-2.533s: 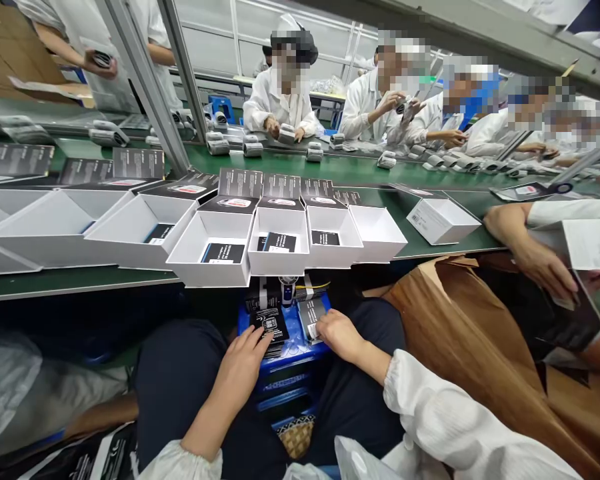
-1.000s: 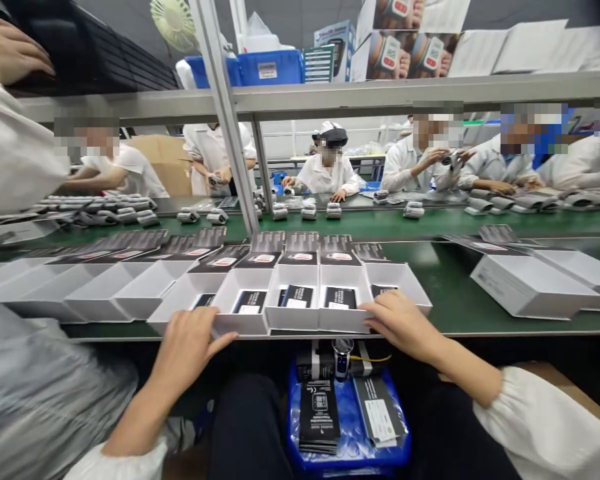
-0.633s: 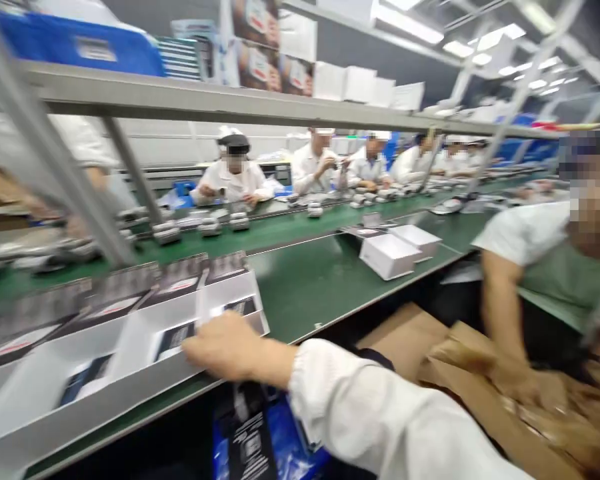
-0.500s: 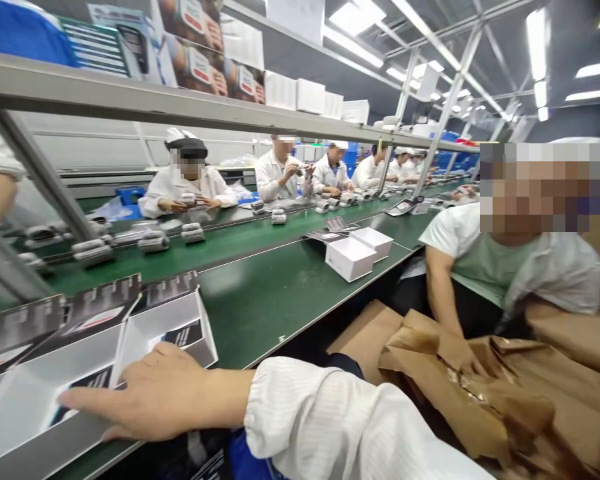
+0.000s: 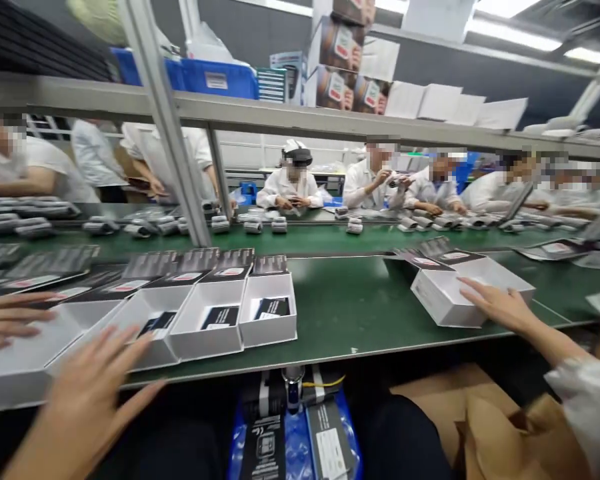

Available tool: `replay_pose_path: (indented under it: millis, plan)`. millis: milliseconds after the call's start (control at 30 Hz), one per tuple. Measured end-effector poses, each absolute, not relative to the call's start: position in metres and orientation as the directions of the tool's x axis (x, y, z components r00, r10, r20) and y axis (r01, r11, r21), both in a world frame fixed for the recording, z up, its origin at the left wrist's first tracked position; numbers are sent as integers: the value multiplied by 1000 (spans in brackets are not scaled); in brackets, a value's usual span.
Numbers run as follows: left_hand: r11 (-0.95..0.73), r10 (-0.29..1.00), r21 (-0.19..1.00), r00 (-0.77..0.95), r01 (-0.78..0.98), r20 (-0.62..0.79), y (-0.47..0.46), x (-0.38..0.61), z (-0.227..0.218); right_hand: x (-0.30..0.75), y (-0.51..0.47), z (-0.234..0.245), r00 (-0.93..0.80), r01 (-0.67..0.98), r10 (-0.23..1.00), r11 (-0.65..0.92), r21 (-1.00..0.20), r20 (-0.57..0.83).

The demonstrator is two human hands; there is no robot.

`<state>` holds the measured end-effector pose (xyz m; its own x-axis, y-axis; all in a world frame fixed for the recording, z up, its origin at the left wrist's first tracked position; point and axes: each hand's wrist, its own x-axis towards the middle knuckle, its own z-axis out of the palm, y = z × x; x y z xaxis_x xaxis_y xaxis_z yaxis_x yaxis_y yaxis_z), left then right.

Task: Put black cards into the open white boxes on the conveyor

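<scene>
Touching box (image 5: 443,305) rim, right hand (image 5: 500,307); belt (image 5: 360,307) beside.

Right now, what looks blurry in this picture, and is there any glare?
Head view: the left hand is smeared by motion; the right hand on the white box is slightly soft; the middle open boxes look crisp. Head view, top right: ceiling lights blow out to white; the far edges look soft and stretched.

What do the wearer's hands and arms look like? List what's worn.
Both hands are bare: no gloves, rings or watch visible. The right hand emerges from a white sleeve with a gathered cuff. The left hand is motion-blurred; its forearm is uncovered as far as the frame shows.
</scene>
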<state>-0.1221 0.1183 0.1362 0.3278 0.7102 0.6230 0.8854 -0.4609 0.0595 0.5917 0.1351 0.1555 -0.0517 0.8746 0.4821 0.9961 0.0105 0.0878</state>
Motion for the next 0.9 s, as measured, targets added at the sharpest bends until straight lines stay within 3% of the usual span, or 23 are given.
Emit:
replay_pose_path:
  millis: [100,233,333,467,533,600,667,733,800,900]
  plan:
    - [-399,728,-123,396,908,559,123,-82,146,576,140,121,-289,954,860,224,199,420]
    - [-352,824,-202,405,914,396,132,-12,148,468,135,135,-484,866,843,421,270,236]
    - [-348,841,-199,399,916,365,129,7,148,372,132,155,-495,865,856,470,177,147]
    - [-225,874,-239,304,945,379,127,-13,151,291,130,165,-472,873,872,483,-71,126]
    - [-179,887,-248,265,952,377,127,-30,151,281,130,166,-469,848,869,494,-195,160]
    - [-165,872,-234,253,958,418,123,-43,148,285,131,167,-469,824,848,521,-222,249]
    - [-177,819,-202,258,963,512,115,-45,144,299,133,166,-463,853,826,513,-90,320]
    - [-250,755,-169,301,953,582,105,-33,141,314,135,163,-482,876,813,460,148,327]
    - [-374,716,-158,393,914,577,98,-11,141,330,138,161,-500,850,813,394,350,298]
    - [-474,728,-135,474,870,495,97,17,145,349,142,167,-488,813,837,334,477,246]
